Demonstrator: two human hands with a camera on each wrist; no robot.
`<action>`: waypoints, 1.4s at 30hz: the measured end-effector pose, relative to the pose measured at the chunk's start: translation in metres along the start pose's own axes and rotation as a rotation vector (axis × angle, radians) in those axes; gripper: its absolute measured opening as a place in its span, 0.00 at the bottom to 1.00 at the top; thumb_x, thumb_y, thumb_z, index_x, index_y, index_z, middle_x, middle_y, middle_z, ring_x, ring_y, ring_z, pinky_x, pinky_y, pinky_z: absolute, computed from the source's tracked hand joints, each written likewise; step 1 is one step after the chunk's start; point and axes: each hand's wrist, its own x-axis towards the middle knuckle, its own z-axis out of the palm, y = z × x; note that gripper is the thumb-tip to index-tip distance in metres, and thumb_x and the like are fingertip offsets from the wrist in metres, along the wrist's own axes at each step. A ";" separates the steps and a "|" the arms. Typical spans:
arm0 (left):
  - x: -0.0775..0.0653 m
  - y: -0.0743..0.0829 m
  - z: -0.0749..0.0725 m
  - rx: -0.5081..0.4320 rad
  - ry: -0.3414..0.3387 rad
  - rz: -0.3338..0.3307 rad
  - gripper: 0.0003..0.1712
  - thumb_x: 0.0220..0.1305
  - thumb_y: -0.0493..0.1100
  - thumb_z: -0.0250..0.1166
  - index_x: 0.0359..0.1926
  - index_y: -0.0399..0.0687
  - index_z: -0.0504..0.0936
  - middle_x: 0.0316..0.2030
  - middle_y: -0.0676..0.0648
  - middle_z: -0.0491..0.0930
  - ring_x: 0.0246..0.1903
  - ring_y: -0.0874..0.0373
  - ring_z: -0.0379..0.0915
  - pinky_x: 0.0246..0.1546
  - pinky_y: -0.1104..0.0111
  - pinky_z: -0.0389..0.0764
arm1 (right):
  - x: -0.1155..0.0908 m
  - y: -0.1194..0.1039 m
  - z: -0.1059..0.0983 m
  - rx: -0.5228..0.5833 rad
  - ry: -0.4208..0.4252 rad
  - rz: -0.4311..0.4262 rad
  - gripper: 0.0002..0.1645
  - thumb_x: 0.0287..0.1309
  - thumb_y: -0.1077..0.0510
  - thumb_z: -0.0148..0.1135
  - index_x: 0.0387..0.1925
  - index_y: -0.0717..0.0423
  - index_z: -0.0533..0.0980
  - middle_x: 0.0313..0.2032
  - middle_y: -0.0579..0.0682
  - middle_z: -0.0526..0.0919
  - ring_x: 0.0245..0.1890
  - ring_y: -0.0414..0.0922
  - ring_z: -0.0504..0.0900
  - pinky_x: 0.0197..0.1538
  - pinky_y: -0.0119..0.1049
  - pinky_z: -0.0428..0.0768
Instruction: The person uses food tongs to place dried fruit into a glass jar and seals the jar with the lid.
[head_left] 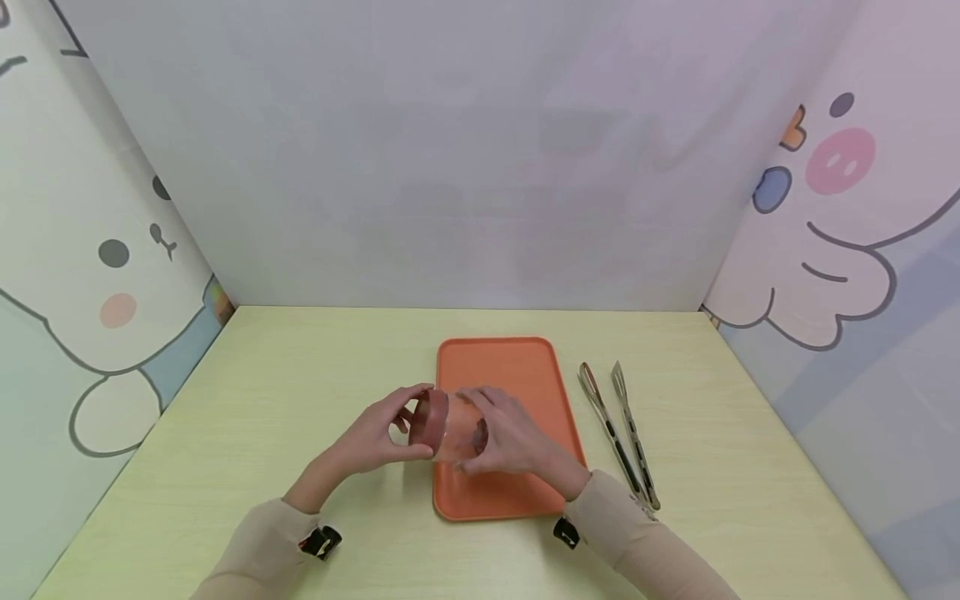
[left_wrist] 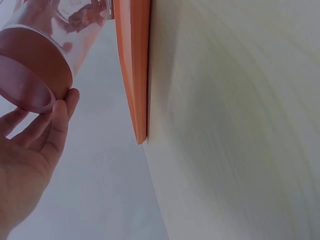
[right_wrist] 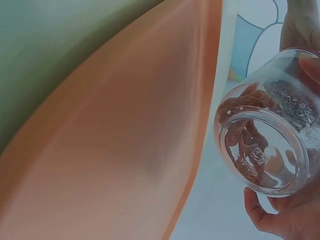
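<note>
A clear jar (head_left: 459,433) with a reddish-brown lid (head_left: 433,421) lies tilted on its side in the air, over the left part of an orange tray (head_left: 498,362). My left hand (head_left: 378,435) grips the lid, fingertips along its edge in the left wrist view. Around the jar's body, close to its base, my right hand (head_left: 513,435) holds it with thumb and fingers. Through the clear base in the right wrist view show several brown and dark lumpy pieces (right_wrist: 245,135), gathered low along the jar's wall.
Metal tongs (head_left: 636,442) with dark handle parts lie spread on the light wooden table (head_left: 315,358), to the right of the tray. A pale curtain (head_left: 480,167) stands behind the table, with cartoon-printed panels on both sides.
</note>
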 end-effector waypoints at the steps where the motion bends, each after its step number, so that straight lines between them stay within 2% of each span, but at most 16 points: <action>1: 0.000 0.000 0.000 0.011 0.004 0.013 0.43 0.45 0.55 0.69 0.61 0.50 0.60 0.45 0.53 0.69 0.34 0.60 0.70 0.30 0.63 0.77 | 0.000 0.000 0.000 -0.001 -0.001 -0.001 0.52 0.32 0.32 0.64 0.59 0.53 0.61 0.52 0.48 0.67 0.49 0.43 0.66 0.50 0.43 0.68; 5: -0.001 -0.001 0.001 0.028 0.011 0.045 0.43 0.45 0.54 0.69 0.61 0.48 0.60 0.45 0.53 0.69 0.34 0.60 0.70 0.31 0.62 0.77 | -0.001 -0.001 0.000 0.003 -0.010 0.005 0.53 0.32 0.33 0.64 0.60 0.53 0.60 0.53 0.49 0.67 0.51 0.44 0.65 0.51 0.44 0.67; 9: -0.001 -0.003 0.002 0.036 0.015 0.042 0.43 0.46 0.54 0.69 0.61 0.46 0.60 0.46 0.53 0.68 0.34 0.61 0.69 0.31 0.63 0.77 | -0.002 -0.001 0.001 0.021 -0.014 0.011 0.53 0.32 0.34 0.65 0.60 0.53 0.60 0.53 0.48 0.66 0.51 0.43 0.65 0.51 0.42 0.68; 14: 0.000 -0.002 0.002 0.047 0.021 -0.003 0.45 0.45 0.56 0.68 0.61 0.45 0.60 0.49 0.53 0.68 0.35 0.61 0.69 0.32 0.62 0.77 | -0.001 0.002 0.002 0.076 -0.013 0.005 0.52 0.32 0.36 0.66 0.59 0.54 0.59 0.52 0.47 0.66 0.46 0.42 0.68 0.48 0.38 0.69; 16: 0.000 0.010 -0.001 0.029 0.015 -0.029 0.45 0.45 0.52 0.69 0.61 0.41 0.60 0.49 0.49 0.68 0.36 0.57 0.70 0.33 0.61 0.77 | -0.001 0.002 0.001 0.117 -0.022 0.016 0.53 0.33 0.36 0.66 0.59 0.54 0.59 0.51 0.48 0.66 0.42 0.42 0.69 0.46 0.36 0.70; 21: -0.001 0.012 -0.004 -0.056 0.024 -0.085 0.42 0.46 0.45 0.70 0.60 0.37 0.60 0.50 0.42 0.67 0.39 0.52 0.70 0.34 0.59 0.77 | -0.002 0.003 -0.002 0.243 -0.021 0.048 0.53 0.33 0.37 0.68 0.60 0.54 0.58 0.49 0.50 0.66 0.37 0.42 0.73 0.41 0.35 0.73; 24: -0.003 -0.005 -0.002 -0.097 0.036 -0.096 0.40 0.46 0.49 0.69 0.60 0.45 0.63 0.51 0.48 0.67 0.40 0.56 0.70 0.35 0.59 0.77 | -0.002 0.003 -0.004 0.309 -0.002 0.055 0.52 0.33 0.40 0.69 0.59 0.54 0.58 0.49 0.49 0.66 0.38 0.43 0.73 0.42 0.38 0.75; 28: -0.005 -0.011 -0.004 -0.132 0.033 -0.103 0.37 0.46 0.51 0.69 0.58 0.51 0.65 0.50 0.52 0.67 0.41 0.57 0.69 0.36 0.58 0.77 | -0.003 0.002 -0.006 0.370 0.010 0.063 0.52 0.33 0.39 0.69 0.60 0.52 0.57 0.49 0.48 0.65 0.39 0.43 0.73 0.42 0.40 0.75; 32: -0.007 -0.011 -0.004 -0.123 0.033 -0.104 0.34 0.48 0.48 0.69 0.57 0.50 0.66 0.49 0.51 0.67 0.43 0.56 0.69 0.37 0.59 0.76 | -0.004 0.002 -0.007 0.406 0.022 0.061 0.53 0.34 0.38 0.69 0.61 0.51 0.56 0.51 0.48 0.65 0.41 0.42 0.73 0.43 0.37 0.75; 35: -0.007 -0.008 -0.004 -0.115 0.038 -0.092 0.33 0.49 0.42 0.68 0.56 0.47 0.67 0.48 0.49 0.68 0.44 0.54 0.68 0.38 0.59 0.76 | -0.005 0.003 -0.007 0.431 0.041 0.048 0.53 0.35 0.39 0.69 0.61 0.51 0.55 0.52 0.48 0.64 0.43 0.44 0.72 0.43 0.35 0.75; 39: -0.007 0.006 -0.008 -0.146 0.042 -0.062 0.30 0.49 0.35 0.67 0.55 0.40 0.67 0.47 0.44 0.69 0.43 0.50 0.69 0.38 0.55 0.76 | -0.006 0.002 -0.006 0.468 0.068 0.033 0.53 0.35 0.40 0.69 0.62 0.49 0.55 0.53 0.45 0.64 0.47 0.48 0.70 0.44 0.35 0.74; 42: -0.007 0.017 -0.011 -0.176 0.033 -0.054 0.29 0.50 0.34 0.66 0.55 0.38 0.67 0.47 0.43 0.69 0.43 0.50 0.68 0.39 0.53 0.75 | -0.006 -0.001 -0.006 0.494 0.083 0.024 0.53 0.35 0.42 0.70 0.62 0.47 0.54 0.53 0.44 0.64 0.49 0.49 0.68 0.45 0.36 0.74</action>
